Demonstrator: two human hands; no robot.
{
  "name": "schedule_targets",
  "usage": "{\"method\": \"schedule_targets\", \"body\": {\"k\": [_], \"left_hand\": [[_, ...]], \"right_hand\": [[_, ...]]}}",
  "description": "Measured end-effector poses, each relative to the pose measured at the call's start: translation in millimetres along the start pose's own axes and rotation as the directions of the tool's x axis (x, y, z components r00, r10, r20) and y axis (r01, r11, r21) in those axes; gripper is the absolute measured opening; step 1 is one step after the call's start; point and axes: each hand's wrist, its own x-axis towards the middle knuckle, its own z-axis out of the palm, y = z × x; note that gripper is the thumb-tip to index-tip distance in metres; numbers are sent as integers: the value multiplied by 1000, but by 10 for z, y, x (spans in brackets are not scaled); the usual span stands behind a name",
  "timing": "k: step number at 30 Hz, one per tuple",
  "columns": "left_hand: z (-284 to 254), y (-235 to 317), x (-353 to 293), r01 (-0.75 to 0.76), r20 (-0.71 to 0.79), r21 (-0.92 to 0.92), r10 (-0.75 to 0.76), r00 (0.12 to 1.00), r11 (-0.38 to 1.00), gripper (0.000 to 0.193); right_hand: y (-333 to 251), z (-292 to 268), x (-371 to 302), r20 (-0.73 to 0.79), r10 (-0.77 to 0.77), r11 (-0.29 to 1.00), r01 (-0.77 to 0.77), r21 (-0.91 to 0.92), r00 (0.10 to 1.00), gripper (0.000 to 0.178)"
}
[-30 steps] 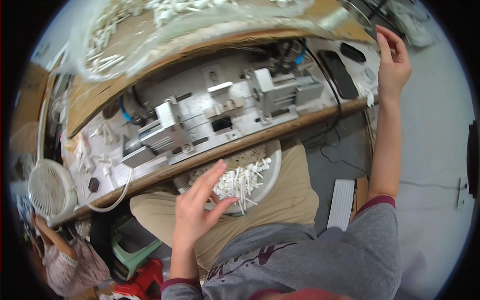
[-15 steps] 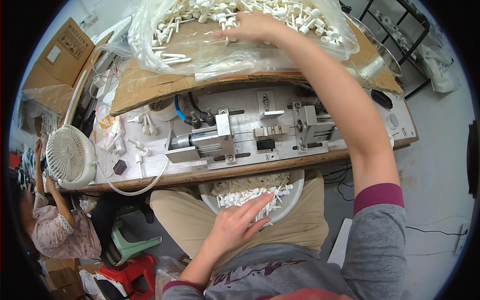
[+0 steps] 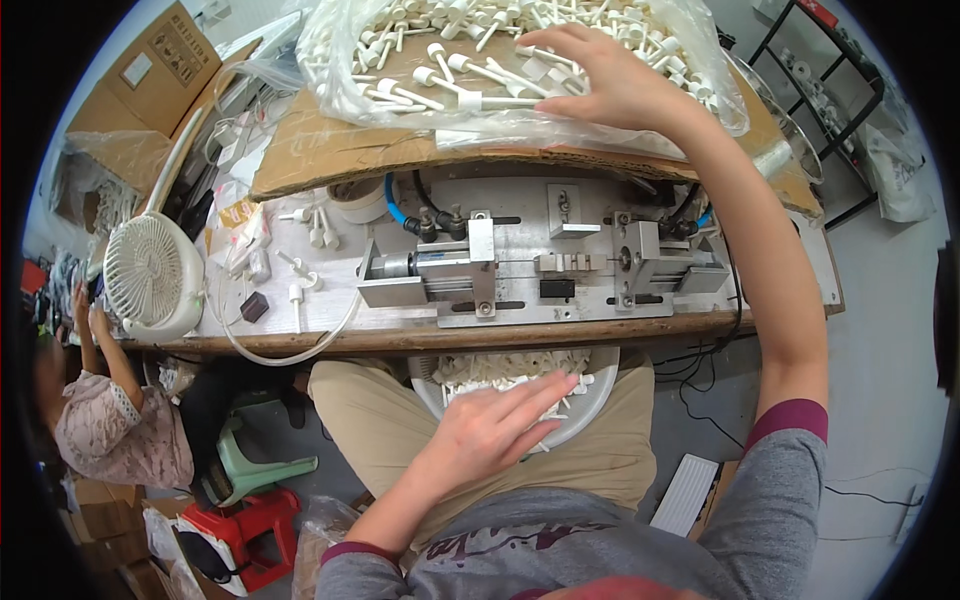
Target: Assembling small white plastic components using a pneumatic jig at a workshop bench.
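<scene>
White plastic caps with thin stems (image 3: 485,62) lie heaped in a clear plastic bag (image 3: 330,60) on a cardboard sheet (image 3: 300,160). Over the heap's near side, my right hand (image 3: 625,85) is open, thumb and fingers spread apart around a few loose pieces. Down on my lap stands a pale round basin (image 3: 597,405) containing more small white parts (image 3: 480,384). My left hand (image 3: 480,430) rests over those parts, palm down with fingers stretched out; what lies beneath it is hidden.
Between cardboard and table edge sits a metal clamping fixture (image 3: 555,308) with hoses. A white fan (image 3: 155,270), a dark block (image 3: 254,307) and loose white caps (image 3: 322,228) are at left. A co-worker (image 3: 120,430) sits far left. A black shelf (image 3: 820,90) stands back right.
My right hand has come nearer and opened, and several stemmed caps now lie spread toward the bag's front. The whole view has shifted slightly; my left hand stays over the basin.
</scene>
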Motion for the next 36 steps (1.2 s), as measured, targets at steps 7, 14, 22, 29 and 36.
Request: {"method": "schedule_targets", "body": {"k": [7, 14, 22, 29, 36], "left_hand": [[-601, -157, 859, -144, -411, 208, 220, 885, 967, 37], [-684, -807, 1887, 72, -496, 428, 167, 852, 901, 25], [-562, -855, 2188, 159, -267, 431, -43, 963, 888, 42], [-631, -872, 2277, 268, -206, 318, -210, 956, 909, 56], [-678, -946, 2242, 339, -205, 247, -293, 934, 908, 56]], "right_hand": [[-46, -58, -203, 143, 197, 979, -203, 28, 970, 51], [-63, -85, -349, 45, 250, 956, -254, 146, 967, 38], [-33, -86, -414, 38, 242, 936, -244, 253, 969, 32], [6, -181, -334, 215, 330, 895, -377, 240, 919, 33], [-47, -309, -283, 333, 367, 885, -436, 163, 869, 30]]}}
